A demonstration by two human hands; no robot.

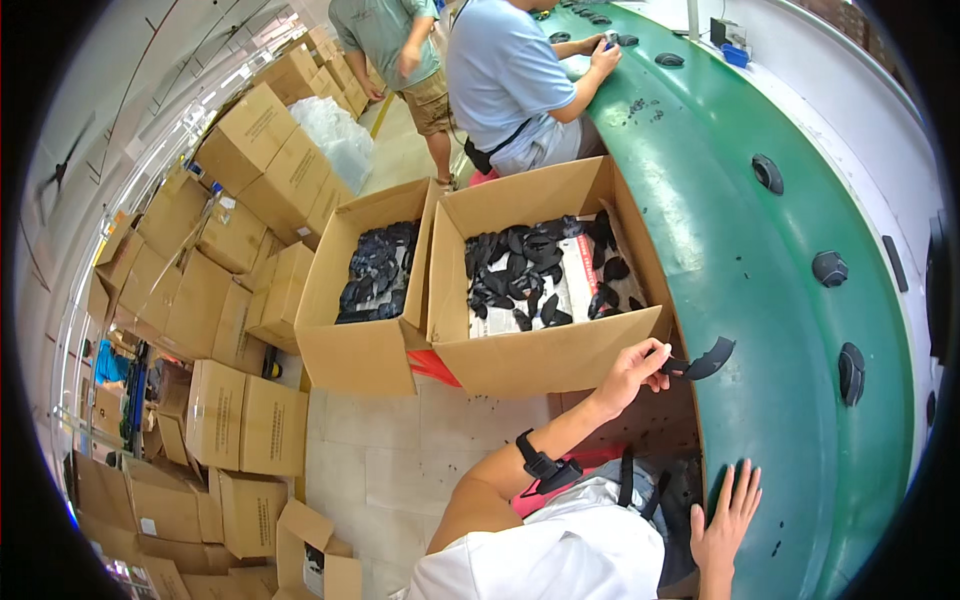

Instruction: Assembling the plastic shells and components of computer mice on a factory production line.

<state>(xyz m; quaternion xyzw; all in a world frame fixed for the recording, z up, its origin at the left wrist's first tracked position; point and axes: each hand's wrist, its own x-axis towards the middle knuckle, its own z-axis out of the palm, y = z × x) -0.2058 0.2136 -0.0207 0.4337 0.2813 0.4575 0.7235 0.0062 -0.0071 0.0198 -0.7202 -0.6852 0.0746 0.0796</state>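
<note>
My left hand pinches a curved black plastic piece between thumb and fingers. The piece sticks out over the near edge of the green work table. My right hand lies flat on the table with its fingers spread, holding nothing. Just beyond my left hand stands an open cardboard box with many black pieces inside. Along the table's far side sit black rounded parts, among them one opposite my hands and another farther up.
A second open box of dark pieces adjoins the first. Cardboard cartons are stacked at the left. A person in a light blue shirt works at the table; another person stands behind. Small black scraps lie on the table.
</note>
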